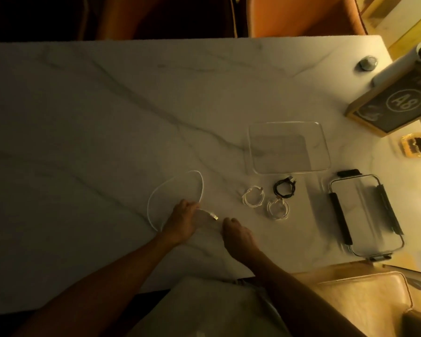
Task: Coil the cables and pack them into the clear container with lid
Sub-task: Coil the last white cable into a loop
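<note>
A long white cable [153,198] lies in one wide loop on the marble table [83,117]. My left hand [181,221] pinches it near its USB plug [214,217], which sticks out to the right. My right hand [238,237] is curled just right of the plug; whether it holds the cable is unclear. Two small white coiled cables [253,197] [278,208] and one black coiled cable [284,188] lie farther right. Behind them stands the clear container [250,147], open with nothing inside. Its clear lid [365,215] with black clips lies to the right.
A framed sign marked A8 [396,103] and a white roll [399,66] sit at the far right corner, with a small metal object [368,62] and a yellow packet [417,145]. A tan chair [365,300] stands at the near right.
</note>
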